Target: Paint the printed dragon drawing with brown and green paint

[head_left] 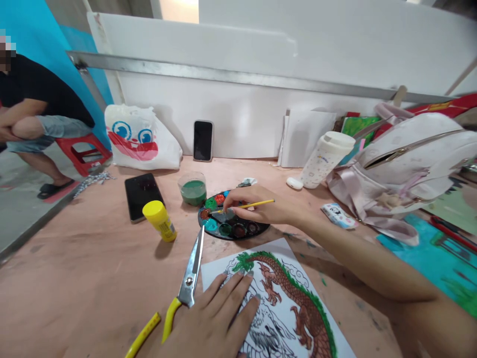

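Yellow-handled paintbrush point(266, 202), the only brush in view, is pinched between the fingers and thumb of the right hand point(253, 206), its tip reaching over the left side of one round black palette point(238, 236) beside a reddish-brown well. That palette holds at least eight round wells of glossy paint, among them green, red, blue and teal, and it sits on the desk point(74, 278) just above one sheet of paper point(223, 263). The sheet carries one dragon drawing point(298, 308), its body filled in reddish brown and edged in green, while the lower part stays in black outline. The left hand point(212, 318) lies flat and open on the sheet, gripping nothing, beside one pair of yellow-handled scissors point(190, 281) with closed blades. Near the palette stand one cup of green paint point(192, 189) and one yellow glue stick point(159, 221). Two phones show: one lying flat point(143, 196), one upright against the white board point(203, 140). A person sits on a red stool point(84, 154) to the left.
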Demonstrator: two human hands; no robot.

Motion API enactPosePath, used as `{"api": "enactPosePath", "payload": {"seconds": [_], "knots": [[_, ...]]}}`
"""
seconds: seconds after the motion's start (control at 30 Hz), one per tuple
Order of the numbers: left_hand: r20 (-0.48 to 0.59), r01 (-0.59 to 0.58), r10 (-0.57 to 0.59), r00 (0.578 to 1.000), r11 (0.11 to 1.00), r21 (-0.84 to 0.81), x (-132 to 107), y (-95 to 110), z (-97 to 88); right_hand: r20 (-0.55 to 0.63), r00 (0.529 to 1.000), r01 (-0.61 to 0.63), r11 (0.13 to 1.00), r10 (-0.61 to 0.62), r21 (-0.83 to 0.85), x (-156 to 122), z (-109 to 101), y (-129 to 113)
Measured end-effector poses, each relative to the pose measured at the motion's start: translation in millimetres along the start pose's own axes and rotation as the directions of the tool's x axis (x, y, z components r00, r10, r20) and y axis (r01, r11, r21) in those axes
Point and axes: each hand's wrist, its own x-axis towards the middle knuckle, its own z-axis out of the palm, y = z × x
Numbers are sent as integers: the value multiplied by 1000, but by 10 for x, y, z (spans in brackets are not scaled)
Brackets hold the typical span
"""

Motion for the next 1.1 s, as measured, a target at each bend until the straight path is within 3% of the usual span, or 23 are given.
{"api": "enactPosePath", "payload": {"seconds": [0.57, 0.77, 1.1], "knots": [[-43, -14, 17, 999, 997, 78, -3, 14, -80, 15, 1000, -5, 1000, 5, -8, -2, -19, -13], [-19, 5, -5, 1000, 1000, 4, -50, 19, 57, -12, 1000, -16, 1000, 16, -3, -12, -36, -10], [39, 27, -26, 999, 998, -50, -39, 22, -42, -35, 999, -40, 999, 40, 1, -7, -14, 1]]}}
